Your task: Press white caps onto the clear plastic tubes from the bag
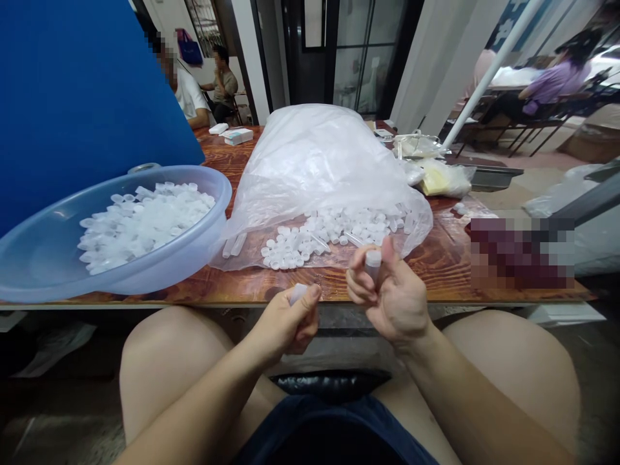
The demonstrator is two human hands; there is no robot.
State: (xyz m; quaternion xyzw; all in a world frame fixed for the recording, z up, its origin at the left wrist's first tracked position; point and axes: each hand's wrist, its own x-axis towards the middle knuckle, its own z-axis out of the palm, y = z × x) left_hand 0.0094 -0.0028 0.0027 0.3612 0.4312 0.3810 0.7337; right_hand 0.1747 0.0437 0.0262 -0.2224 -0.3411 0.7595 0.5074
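My left hand point(290, 320) is closed around a small whitish plastic tube point(298, 294), only its end showing above the fingers. To its right, my right hand point(392, 290) grips a capped plastic tube point(372, 261) upright between fingers and thumb, its translucent white cap facing up. Both hands are at the table's front edge, apart from each other. Just beyond them, many small white caps point(285, 248) spill from the mouth of a large clear plastic bag point(320, 155). A few clear tubes point(235, 245) lie among the plastic at the left of the pile.
A blue plastic basin point(220, 187) full of white capped pieces stands at the left, in front of a blue panel point(87, 77). Small plastic packets point(438, 177) and a dark tray point(496, 177) are at the right. Other people sit in the background.
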